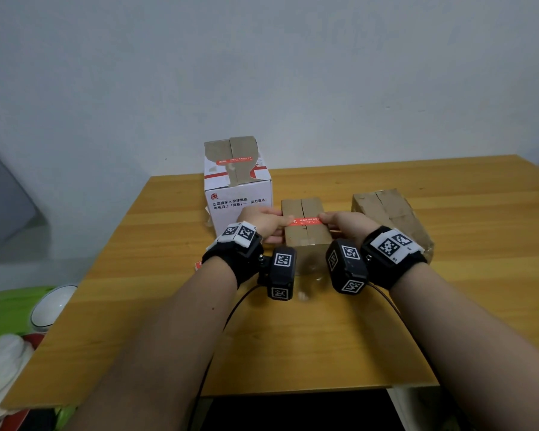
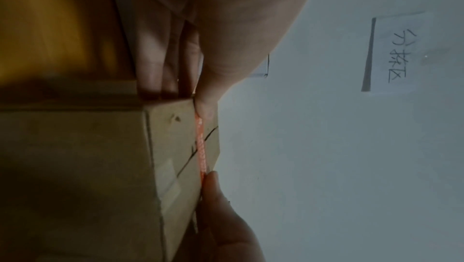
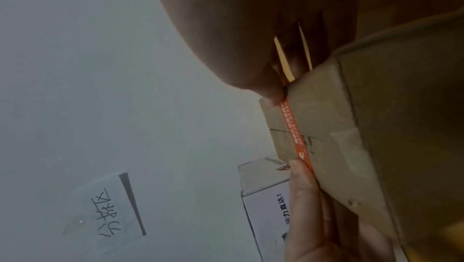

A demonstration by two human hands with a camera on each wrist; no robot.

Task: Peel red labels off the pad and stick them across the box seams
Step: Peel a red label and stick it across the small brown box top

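Observation:
A small brown box [image 1: 305, 234] stands mid-table with its top seam running away from me. A red label [image 1: 305, 221] lies across that seam. My left hand [image 1: 269, 222] pinches the label's left end, thumb on top and fingers down the box's left side. My right hand [image 1: 335, 223] pinches the right end the same way. In the left wrist view the label [image 2: 202, 147] stretches edge-on over the box top [image 2: 173, 147]. The right wrist view shows the label [image 3: 292, 127] crossing the seam. A red corner [image 1: 197, 265], perhaps the pad, peeks out beside my left wrist.
A taller white printed box [image 1: 238, 197] stands behind on the left, with a red label [image 1: 234, 161] stuck over its raised flaps. A worn brown box [image 1: 392, 216] lies to the right. Cables trail off the table's near edge [image 1: 293, 390]. Green and white items [image 1: 28, 309] sit beyond the left edge.

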